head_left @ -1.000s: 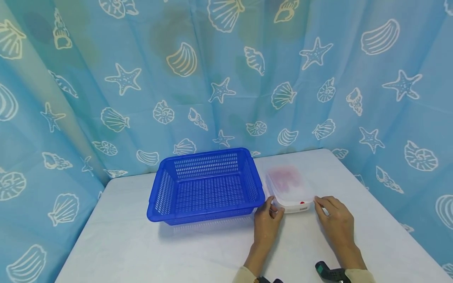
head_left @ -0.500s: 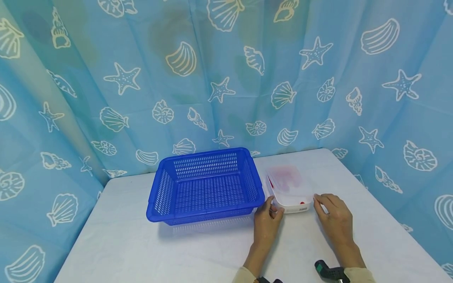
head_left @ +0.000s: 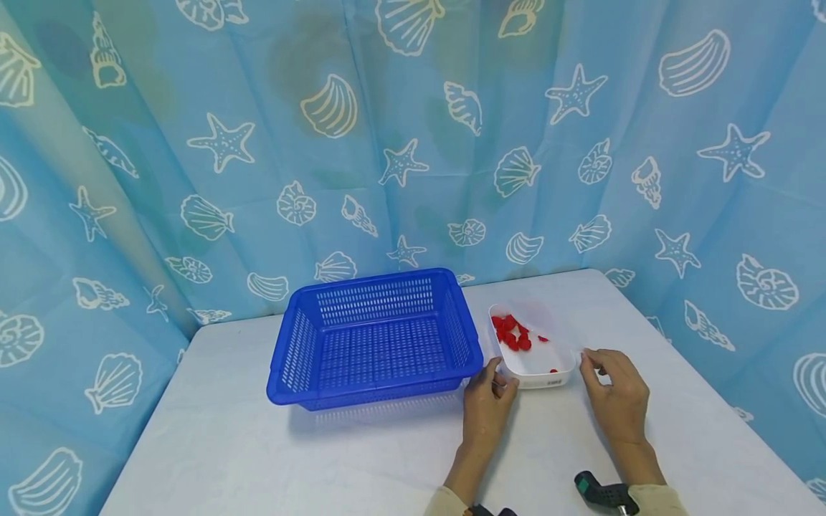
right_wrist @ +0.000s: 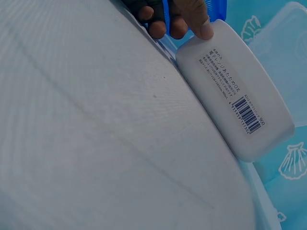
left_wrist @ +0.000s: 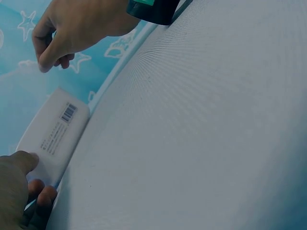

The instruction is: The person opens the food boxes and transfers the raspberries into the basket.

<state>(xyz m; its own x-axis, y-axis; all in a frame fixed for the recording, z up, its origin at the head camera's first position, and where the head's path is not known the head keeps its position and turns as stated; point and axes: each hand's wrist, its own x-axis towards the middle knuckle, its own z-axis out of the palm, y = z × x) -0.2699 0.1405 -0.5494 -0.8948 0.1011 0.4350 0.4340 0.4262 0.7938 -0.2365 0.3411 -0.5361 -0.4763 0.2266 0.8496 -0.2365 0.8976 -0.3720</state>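
Observation:
A white plastic food container [head_left: 542, 380] sits on the table, with several small red pieces [head_left: 510, 333] inside, mostly at its left. My left hand [head_left: 487, 408] holds the container's near left corner, thumb on the front wall and fingers round the side. A translucent lid [right_wrist: 283, 57] stands tilted up along the container's right side. At the lid's near corner, my right hand [head_left: 616, 390] pinches it between thumb and fingers. Printed text and a barcode [right_wrist: 247, 115] show on the container's front wall in the right wrist view.
A blue plastic basket [head_left: 374, 390] with slotted walls stands left of the container, close to my left hand. The white table [head_left: 361, 466] ends at a blue curtain [head_left: 400, 208] with shell and starfish prints behind it.
The lid has come up off the container and swung to the right, uncovering the red pieces. My right hand has shifted slightly right; the left hand stays at the corner.

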